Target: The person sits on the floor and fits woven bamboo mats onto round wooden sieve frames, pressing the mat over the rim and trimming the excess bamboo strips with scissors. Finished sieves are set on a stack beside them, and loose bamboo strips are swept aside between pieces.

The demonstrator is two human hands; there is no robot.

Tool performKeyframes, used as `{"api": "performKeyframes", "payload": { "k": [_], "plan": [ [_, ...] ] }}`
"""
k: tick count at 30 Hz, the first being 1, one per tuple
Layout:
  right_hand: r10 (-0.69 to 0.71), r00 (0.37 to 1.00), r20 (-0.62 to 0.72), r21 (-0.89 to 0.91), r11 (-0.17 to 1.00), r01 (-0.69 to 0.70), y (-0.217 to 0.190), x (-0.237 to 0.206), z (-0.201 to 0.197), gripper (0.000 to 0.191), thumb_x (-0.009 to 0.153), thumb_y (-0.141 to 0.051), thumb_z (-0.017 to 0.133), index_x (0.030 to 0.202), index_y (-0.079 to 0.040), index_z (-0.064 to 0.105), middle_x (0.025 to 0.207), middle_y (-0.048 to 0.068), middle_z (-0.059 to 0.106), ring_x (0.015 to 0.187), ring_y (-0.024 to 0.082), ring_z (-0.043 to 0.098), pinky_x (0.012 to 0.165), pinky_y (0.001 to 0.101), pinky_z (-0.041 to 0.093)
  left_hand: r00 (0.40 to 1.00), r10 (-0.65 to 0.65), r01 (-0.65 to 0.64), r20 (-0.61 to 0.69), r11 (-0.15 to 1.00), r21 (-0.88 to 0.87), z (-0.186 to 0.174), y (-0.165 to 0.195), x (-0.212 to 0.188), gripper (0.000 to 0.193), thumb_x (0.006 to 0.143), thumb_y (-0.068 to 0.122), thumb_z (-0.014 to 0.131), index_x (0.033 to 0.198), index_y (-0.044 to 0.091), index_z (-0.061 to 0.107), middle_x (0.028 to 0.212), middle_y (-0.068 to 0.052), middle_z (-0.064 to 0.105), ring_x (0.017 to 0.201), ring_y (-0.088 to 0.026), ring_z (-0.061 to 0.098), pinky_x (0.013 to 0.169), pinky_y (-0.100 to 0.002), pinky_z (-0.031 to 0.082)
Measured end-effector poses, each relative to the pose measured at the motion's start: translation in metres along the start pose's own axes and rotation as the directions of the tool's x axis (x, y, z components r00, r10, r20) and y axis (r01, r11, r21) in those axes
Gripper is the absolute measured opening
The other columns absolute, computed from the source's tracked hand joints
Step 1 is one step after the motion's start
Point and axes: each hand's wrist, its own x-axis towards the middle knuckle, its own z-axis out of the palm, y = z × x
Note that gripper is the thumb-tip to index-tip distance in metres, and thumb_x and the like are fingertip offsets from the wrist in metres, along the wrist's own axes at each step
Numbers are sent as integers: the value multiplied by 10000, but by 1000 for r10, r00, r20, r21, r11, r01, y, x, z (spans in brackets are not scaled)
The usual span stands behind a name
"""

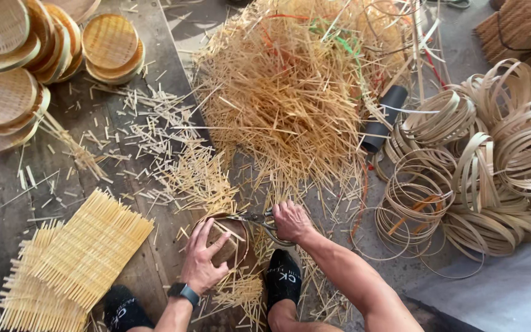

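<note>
My left hand (203, 257) presses flat on a small round woven bamboo basket (236, 241) that rests on the floor between my feet. My right hand (291, 221) grips a pair of metal scissors (258, 219), whose blades sit at the basket's upper rim. Loose bamboo strip ends stick out around the basket. A dark watch is on my left wrist.
A big heap of bamboo trimmings (290, 92) lies ahead. Finished round baskets (112, 49) are stacked at the top left. Flat woven mats (75, 258) lie at the lower left. Coiled bamboo hoops (480, 166) fill the right, beside a black tube (383, 117).
</note>
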Motion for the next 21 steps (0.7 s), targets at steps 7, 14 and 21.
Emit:
{"api": "performKeyframes", "payload": {
  "k": [7,14,21],
  "plan": [
    [-57,993,-106,20,998,59,15,-7,-8,629,811,-487,704,1070,77,607,1031,283,635,994,421,634,837,509,517,784,-456,418,-420,889,-184,45,49,3,979,584,394,926,1429,95,532,1359,-272,458,1240,-452,490,1023,-552,455],
    [57,998,37,109,992,-61,12,-1,-2,411,843,-437,695,981,-52,650,955,182,687,978,359,678,877,482,541,861,-336,335,-382,940,-70,46,20,7,951,573,299,873,1450,139,542,1476,-286,423,1323,-475,452,1081,-543,427],
    [-56,988,-146,27,998,61,5,10,1,623,720,-498,741,1002,45,625,930,237,657,913,387,656,798,485,540,852,-423,409,-310,906,-110,50,20,8,946,645,298,878,1508,224,498,1461,-297,391,1337,-469,430,1128,-552,379]
  ]
}}
